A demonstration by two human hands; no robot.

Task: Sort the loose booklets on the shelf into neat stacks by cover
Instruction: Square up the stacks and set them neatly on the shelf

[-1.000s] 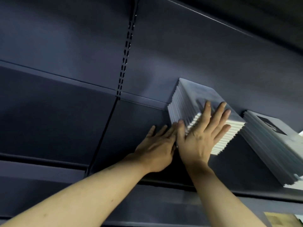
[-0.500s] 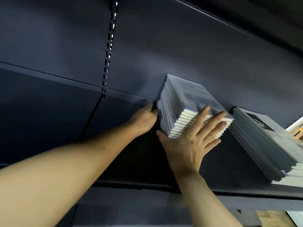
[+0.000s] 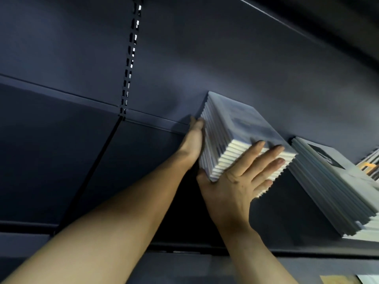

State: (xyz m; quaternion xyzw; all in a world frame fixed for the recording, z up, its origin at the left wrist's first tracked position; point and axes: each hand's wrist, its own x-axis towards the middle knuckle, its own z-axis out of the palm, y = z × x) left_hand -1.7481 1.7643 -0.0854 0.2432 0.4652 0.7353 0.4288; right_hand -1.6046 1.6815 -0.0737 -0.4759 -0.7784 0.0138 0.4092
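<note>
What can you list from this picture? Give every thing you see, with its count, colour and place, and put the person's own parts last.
stack of booklets: one, grey-blue cover with white page edges, on the shelf near the back panel, between both hands.
second stack of booklets: one, grey, to the right of the first, apart from it.
shelf: one, dark blue, under both stacks.
slotted upright: one, dark, in the back panel.
left hand: one, flat against the first stack's left side.
right hand: one, fingers spread, pressing its front edges.
</note>
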